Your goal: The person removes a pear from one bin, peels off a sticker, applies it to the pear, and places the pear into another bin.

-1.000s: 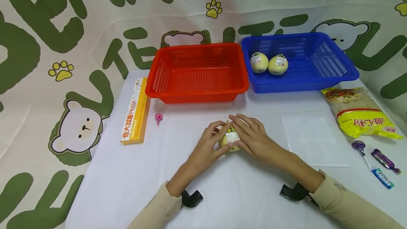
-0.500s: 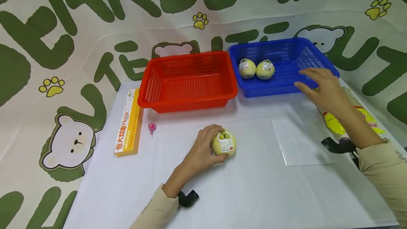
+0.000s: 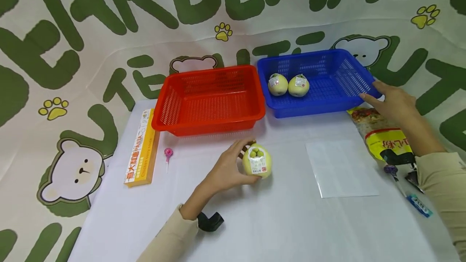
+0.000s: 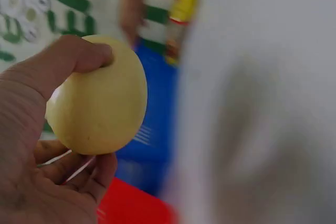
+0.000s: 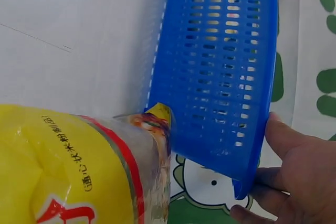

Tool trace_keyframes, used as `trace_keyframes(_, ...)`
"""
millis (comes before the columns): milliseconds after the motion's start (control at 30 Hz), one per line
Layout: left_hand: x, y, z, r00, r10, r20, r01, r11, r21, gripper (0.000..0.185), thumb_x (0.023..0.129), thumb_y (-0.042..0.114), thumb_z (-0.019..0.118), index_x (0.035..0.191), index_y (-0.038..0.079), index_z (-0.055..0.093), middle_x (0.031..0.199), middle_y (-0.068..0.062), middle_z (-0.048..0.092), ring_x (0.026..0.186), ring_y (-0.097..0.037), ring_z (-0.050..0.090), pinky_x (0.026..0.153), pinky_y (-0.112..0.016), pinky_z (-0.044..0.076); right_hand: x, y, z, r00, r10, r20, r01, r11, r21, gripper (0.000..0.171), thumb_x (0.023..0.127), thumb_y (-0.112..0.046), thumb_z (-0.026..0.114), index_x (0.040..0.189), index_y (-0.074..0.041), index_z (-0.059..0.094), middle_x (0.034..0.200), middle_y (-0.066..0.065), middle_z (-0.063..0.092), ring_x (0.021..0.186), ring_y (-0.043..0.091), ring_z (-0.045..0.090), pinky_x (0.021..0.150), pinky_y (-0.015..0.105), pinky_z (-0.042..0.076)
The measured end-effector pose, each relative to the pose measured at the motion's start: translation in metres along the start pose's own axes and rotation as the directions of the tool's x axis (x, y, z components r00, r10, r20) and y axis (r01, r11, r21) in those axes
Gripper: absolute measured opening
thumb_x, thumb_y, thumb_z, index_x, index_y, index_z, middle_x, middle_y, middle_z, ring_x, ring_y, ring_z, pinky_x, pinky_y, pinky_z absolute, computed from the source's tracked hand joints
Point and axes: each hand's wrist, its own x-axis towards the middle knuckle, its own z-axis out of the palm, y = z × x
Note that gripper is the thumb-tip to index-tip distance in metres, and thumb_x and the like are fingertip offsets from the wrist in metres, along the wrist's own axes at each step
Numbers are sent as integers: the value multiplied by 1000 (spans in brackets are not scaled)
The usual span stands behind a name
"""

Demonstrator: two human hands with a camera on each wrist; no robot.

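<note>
A yellow-green fruit [image 3: 259, 161] with a sticker is held by my left hand [image 3: 243, 161] just above the white table, in front of the red basket [image 3: 189, 122]. In the left wrist view the thumb lies over the fruit [image 4: 97, 95] and the fingers curl under it. My right hand [image 3: 372, 94] grips the front right corner of the blue basket [image 3: 327, 106], thumb on the rim. The right wrist view shows that hand [image 5: 265, 182] round the corner of the blue basket [image 5: 220, 66]. Two like fruits [image 3: 278, 84] [image 3: 299, 85] lie inside the blue basket.
The red basket holds nothing. A yellow pasta box [image 3: 140, 148] and a pink lollipop [image 3: 168, 155] lie at the left. A clear sheet [image 3: 340, 169] lies right of centre. A yellow noodle bag [image 3: 382, 134] [image 5: 68, 166], a purple lollipop [image 3: 391, 169] and candy sit under my right forearm.
My right hand let go of the fruit and moved right and back to the blue basket's corner. The left hand kept the fruit alone and raised it slightly.
</note>
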Motion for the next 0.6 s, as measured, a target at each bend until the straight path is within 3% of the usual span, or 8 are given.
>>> trace_keyframes(133,58,40,-26,990,134,-40,-135,991,-16,89,68,22,91,145,11,48,129,2,55,107,-11,54,89,-32,51,-1,-3,-1,999,-18,-27,18,1000,-8,87,101,-64,34,158,-1,12,158,33,11,141,60,6,102,79,6)
trace_keyframes(233,115,65,-46,975,211,-73,-211,977,12,85,70,24,90,144,12,50,134,-1,53,109,-12,53,90,-29,51,1,-6,-3,999,-21,-26,21,1000,6,89,99,-66,36,158,-2,13,158,32,12,141,60,7,101,80,6)
trace_keyframes(333,175,77,-51,980,193,-53,-189,980,68,85,72,30,87,146,13,48,138,-1,51,113,-12,50,92,-26,48,1,-4,-1,1000,-12,-24,13,1000,25,92,97,-68,37,158,-3,14,157,33,15,140,61,8,100,82,5)
trace_keyframes(467,246,79,-40,992,112,52,-118,982,148,84,75,33,83,148,16,45,131,0,53,108,-12,51,85,-22,46,-4,-3,1,1000,-15,-19,15,1000,23,93,96,-69,38,158,-3,15,157,33,16,140,61,8,99,82,5)
trace_keyframes(600,302,76,-18,976,58,210,-107,968,228,80,78,33,79,148,16,43,121,0,57,98,-14,54,77,-23,47,-8,-7,-6,1000,-16,8,17,1000,-25,93,97,-69,35,157,-1,17,157,33,16,139,62,8,97,82,7)
